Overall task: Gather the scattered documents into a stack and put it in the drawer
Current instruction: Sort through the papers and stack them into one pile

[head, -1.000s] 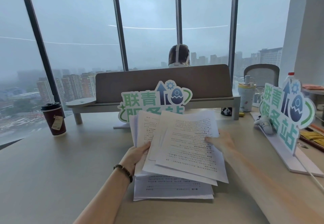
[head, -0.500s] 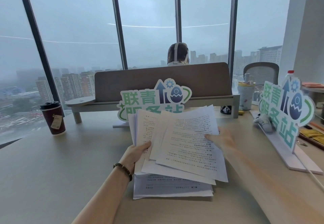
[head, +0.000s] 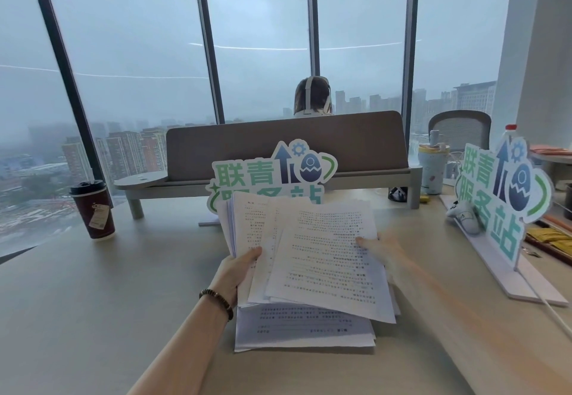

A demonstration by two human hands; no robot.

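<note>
A loose, fanned bundle of printed white documents [head: 322, 255] is held tilted up above the desk in the head view. My left hand [head: 236, 272], with a bead bracelet on the wrist, grips the bundle's left edge, thumb on top. My right hand [head: 382, 250] holds the right edge, thumb on the top sheet; it is blurred. Beneath the bundle another pile of documents [head: 303, 331] lies flat on the beige desk [head: 93, 302]. No drawer is in view.
A lidded coffee cup [head: 93, 210] stands at the left. Green-and-white standing signs sit behind the papers [head: 272, 175] and at the right [head: 507, 196]. A grey desk divider [head: 288, 147], a pale tumbler [head: 433, 169] and a white game controller [head: 464, 216] are near. A person sits beyond the divider.
Both hands have lifted the fanned bundle slightly higher and tilted it more upright. The pile underneath has stayed in place.
</note>
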